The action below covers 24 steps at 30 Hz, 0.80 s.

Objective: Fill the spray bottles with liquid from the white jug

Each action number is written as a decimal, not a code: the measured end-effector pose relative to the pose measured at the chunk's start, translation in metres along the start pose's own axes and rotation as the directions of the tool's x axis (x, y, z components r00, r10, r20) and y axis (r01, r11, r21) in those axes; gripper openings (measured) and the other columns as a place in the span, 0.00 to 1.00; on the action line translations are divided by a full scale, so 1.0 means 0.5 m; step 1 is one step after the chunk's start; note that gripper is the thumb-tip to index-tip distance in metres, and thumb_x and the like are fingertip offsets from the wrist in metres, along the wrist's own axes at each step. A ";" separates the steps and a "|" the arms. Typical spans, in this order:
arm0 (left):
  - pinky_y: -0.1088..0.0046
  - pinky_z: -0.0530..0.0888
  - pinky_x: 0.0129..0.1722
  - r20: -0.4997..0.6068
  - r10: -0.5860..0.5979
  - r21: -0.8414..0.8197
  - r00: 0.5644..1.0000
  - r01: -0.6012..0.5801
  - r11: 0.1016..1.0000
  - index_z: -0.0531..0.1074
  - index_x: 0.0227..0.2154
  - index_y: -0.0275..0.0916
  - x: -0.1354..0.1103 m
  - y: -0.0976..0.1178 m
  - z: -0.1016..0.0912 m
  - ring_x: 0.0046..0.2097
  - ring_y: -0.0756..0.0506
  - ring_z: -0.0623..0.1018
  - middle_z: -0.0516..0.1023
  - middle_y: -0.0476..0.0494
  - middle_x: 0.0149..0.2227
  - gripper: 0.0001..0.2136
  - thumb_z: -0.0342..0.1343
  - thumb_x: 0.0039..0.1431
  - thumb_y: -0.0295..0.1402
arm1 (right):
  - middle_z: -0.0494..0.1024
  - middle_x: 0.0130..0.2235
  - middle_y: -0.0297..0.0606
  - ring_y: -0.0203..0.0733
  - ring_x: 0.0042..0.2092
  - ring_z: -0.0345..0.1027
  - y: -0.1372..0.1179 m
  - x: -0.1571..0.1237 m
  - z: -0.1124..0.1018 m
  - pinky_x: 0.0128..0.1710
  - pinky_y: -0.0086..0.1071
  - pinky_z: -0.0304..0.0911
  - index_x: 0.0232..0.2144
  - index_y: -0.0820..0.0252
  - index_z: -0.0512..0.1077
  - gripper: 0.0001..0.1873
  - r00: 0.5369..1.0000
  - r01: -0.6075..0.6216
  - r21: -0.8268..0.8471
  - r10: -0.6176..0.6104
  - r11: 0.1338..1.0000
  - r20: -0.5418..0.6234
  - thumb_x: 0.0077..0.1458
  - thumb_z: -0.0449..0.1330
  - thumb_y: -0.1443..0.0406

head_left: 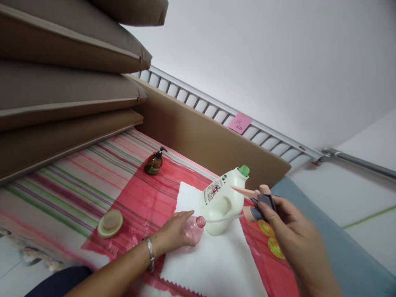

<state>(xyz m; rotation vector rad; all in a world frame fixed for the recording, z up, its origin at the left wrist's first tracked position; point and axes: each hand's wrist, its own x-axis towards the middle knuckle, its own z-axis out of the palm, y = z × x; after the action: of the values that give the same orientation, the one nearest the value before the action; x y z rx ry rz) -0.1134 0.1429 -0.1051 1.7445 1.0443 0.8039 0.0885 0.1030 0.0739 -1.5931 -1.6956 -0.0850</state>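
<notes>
My left hand (173,234) is wrapped round a clear pink bottle (195,231) with an uncapped neck. The bottle stands on a white cloth (213,264) with a zigzag edge. In my right hand (291,231) is a spray nozzle (258,206), pinkish and dark grey, with its thin tube (227,218) pointing toward the bottle's mouth. The tube's end seems to lie near that neck, apart from the inside. Just behind stands a large pale green jug (222,202) with a handle, a printed label and a green pouring spout.
A brown pump bottle (154,163) stands on a red sheet (136,206) over a striped cloth (62,185). A round pale lid (110,224) lies at left, yellow round pieces (272,241) by my right wrist. Stacked cushions (68,82), a brown board (198,132) and a radiator (198,101) border the surface.
</notes>
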 end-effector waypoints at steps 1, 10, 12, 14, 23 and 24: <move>0.60 0.61 0.58 0.000 0.005 -0.001 1.000 -0.005 1.000 0.60 0.58 0.35 0.002 -0.002 0.002 0.59 0.35 0.63 0.65 0.35 0.59 0.39 0.64 0.38 0.33 | 0.80 0.41 0.38 0.49 0.43 0.73 0.004 -0.002 0.011 0.37 0.35 0.67 0.36 0.53 0.74 0.19 1.000 0.006 -0.018 -0.005 1.000 0.014 0.51 0.55 0.49; 0.60 0.64 0.55 -0.034 0.086 -0.031 0.996 -0.087 0.996 0.63 0.55 0.42 0.013 -0.027 0.021 0.55 0.37 0.67 0.68 0.38 0.55 0.37 0.67 0.37 0.35 | 0.80 0.36 0.38 0.44 0.35 0.72 0.035 -0.068 0.175 0.36 0.33 0.66 0.37 0.57 0.74 0.16 0.953 -0.013 0.127 -0.026 0.992 0.303 0.53 0.55 0.54; 0.60 0.64 0.55 -0.020 0.083 -0.016 0.996 -0.084 0.996 0.63 0.55 0.41 0.012 -0.025 0.019 0.55 0.36 0.67 0.68 0.38 0.56 0.37 0.67 0.38 0.35 | 0.80 0.38 0.39 0.45 0.36 0.71 0.042 -0.078 0.194 0.37 0.33 0.66 0.39 0.58 0.73 0.17 0.947 -0.093 0.168 0.035 0.981 0.319 0.53 0.55 0.54; 0.60 0.64 0.54 -0.012 0.075 -0.006 0.997 -0.075 0.997 0.63 0.55 0.40 0.011 -0.021 0.017 0.55 0.37 0.68 0.68 0.37 0.55 0.37 0.66 0.38 0.34 | 0.80 0.38 0.39 0.45 0.35 0.71 0.044 -0.081 0.198 0.37 0.33 0.66 0.39 0.58 0.73 0.17 0.944 -0.143 0.181 0.080 0.973 0.320 0.53 0.56 0.53; 0.60 0.64 0.54 -0.023 0.060 -0.002 0.998 -0.060 0.998 0.63 0.55 0.40 0.006 -0.012 0.011 0.54 0.36 0.68 0.69 0.37 0.55 0.36 0.66 0.38 0.34 | 0.80 0.32 0.37 0.45 0.33 0.71 0.009 -0.069 0.195 0.35 0.33 0.66 0.36 0.59 0.74 0.16 0.944 -0.142 0.176 0.080 0.974 0.321 0.52 0.56 0.54; 0.61 0.64 0.54 -0.025 0.060 -0.004 0.998 -0.061 0.998 0.63 0.55 0.40 0.005 -0.011 0.011 0.54 0.37 0.68 0.68 0.37 0.55 0.36 0.66 0.38 0.34 | 0.80 0.31 0.36 0.45 0.32 0.71 0.007 -0.069 0.197 0.35 0.33 0.65 0.36 0.59 0.74 0.16 0.941 -0.135 0.161 0.076 0.978 0.329 0.51 0.56 0.54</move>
<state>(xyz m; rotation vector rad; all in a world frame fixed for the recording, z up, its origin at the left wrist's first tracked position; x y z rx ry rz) -0.1092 0.1445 -0.1122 1.7732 1.0090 0.8672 0.0400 0.1290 -0.0151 -1.6198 -1.7970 0.3942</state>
